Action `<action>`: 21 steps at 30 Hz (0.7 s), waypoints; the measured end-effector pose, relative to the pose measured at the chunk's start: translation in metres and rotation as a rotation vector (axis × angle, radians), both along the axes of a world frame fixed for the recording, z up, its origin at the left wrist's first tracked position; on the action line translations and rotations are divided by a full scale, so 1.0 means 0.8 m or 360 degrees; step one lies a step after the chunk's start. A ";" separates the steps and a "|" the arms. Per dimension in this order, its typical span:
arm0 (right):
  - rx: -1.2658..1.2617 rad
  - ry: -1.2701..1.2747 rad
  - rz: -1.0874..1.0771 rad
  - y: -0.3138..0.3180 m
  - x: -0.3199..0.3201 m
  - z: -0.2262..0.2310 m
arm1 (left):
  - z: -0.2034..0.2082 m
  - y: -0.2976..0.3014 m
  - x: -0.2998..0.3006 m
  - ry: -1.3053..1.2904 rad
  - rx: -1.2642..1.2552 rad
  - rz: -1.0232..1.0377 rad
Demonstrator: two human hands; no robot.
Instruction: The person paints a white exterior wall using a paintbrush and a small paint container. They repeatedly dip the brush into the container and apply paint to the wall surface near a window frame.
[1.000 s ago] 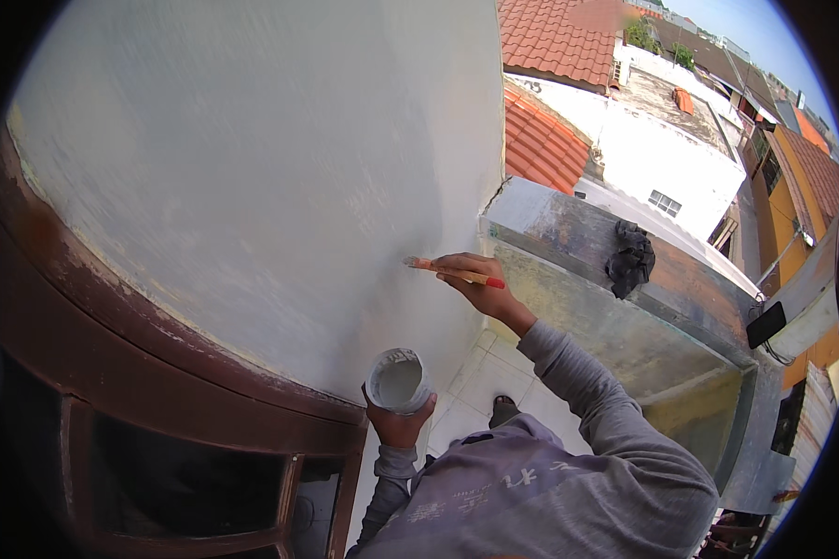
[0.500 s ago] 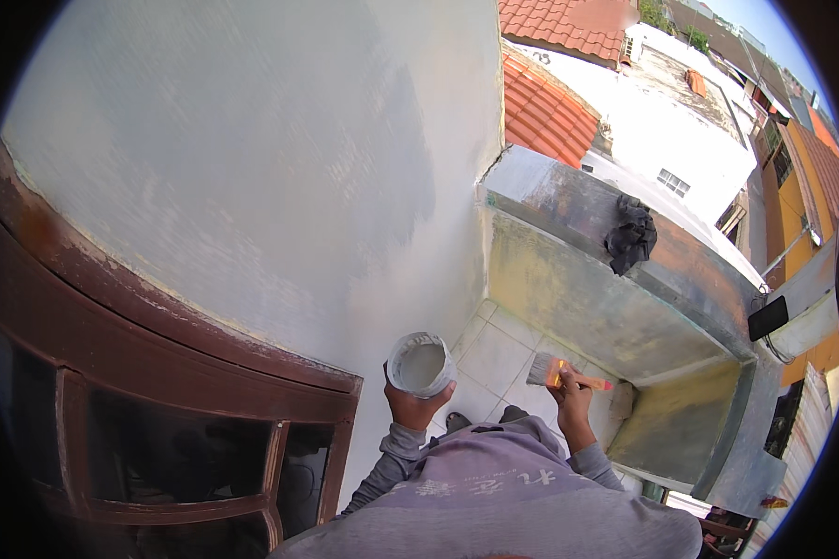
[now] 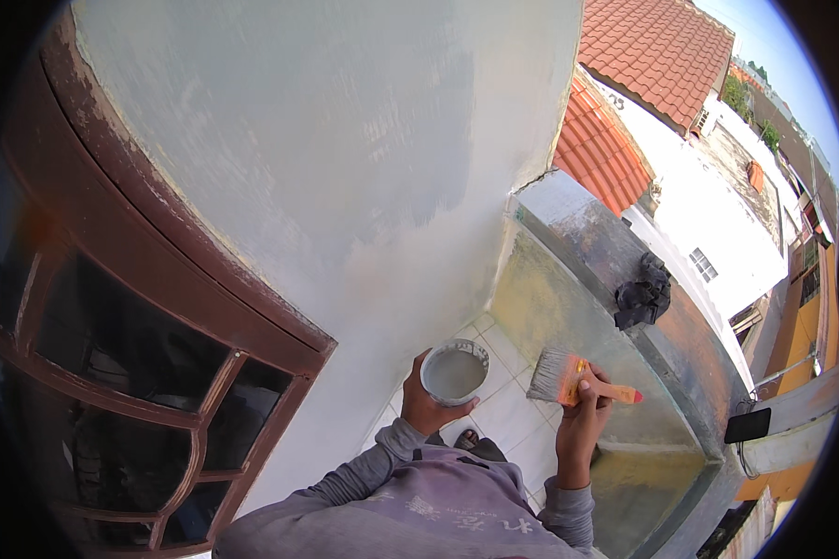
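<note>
My left hand (image 3: 426,402) is wrapped round a small round tub (image 3: 456,371) of grey paint, held in front of my body with its open top facing up. In my right hand (image 3: 583,415) is a wide paintbrush (image 3: 569,376) with an orange handle, gripped near the base of the handle. Its greyish bristles point left toward the tub, and a gap separates the two. Beyond the tub rises a wall (image 3: 326,168) with a darker grey painted patch over a paler coat.
A brown wooden frame with dark glass panes (image 3: 149,307) stands at my left. To the right runs a low parapet (image 3: 578,219) with a crumpled black cloth (image 3: 643,293) on top. White floor tiles (image 3: 517,410) lie below; tiled roofs (image 3: 657,47) show beyond.
The view has turned, shifting the wall and parapet within it. My right hand has raised the brush, which now looks larger and nearer. The tub stays in my left hand.
</note>
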State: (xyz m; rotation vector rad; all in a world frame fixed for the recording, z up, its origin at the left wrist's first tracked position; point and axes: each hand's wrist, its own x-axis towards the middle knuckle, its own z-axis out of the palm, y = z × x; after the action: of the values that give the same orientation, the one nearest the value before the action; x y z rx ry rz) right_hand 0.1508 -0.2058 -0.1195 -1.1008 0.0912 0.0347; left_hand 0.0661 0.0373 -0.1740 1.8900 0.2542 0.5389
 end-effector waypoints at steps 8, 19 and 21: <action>-0.0291 -0.0656 0.0359 0.074 0.029 0.063 | 0.003 -0.014 -0.042 0.0029 -0.0120 0.0121; -0.1020 -0.1479 0.2204 0.156 0.045 0.139 | 0.017 -0.014 -0.102 0.0107 -0.0199 0.0423; -0.0920 -0.1691 0.2314 0.172 0.041 0.129 | -0.002 -0.015 -0.115 0.0140 -0.0175 0.0469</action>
State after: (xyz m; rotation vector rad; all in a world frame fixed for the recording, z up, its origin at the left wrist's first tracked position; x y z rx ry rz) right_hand 0.1832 -0.0685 -0.0163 -1.4091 -1.7490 0.7448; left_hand -0.0255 0.0252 -0.1757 1.7810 0.6151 0.6261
